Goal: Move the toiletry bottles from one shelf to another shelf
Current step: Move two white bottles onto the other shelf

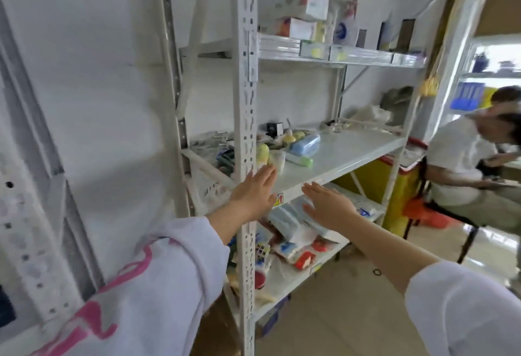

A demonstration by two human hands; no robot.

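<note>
While bottles lie on the shelf, left hand and right hand hover flat, empty.

Two bare hands, left hand and right hand, held flat and empty in front of a white metal shelf. On it, a lying blue plastic bottle, a pale green tube, a yellow-green bottle.

Left grip and right grip outstretched, flat, fingers spread, empty
</note>
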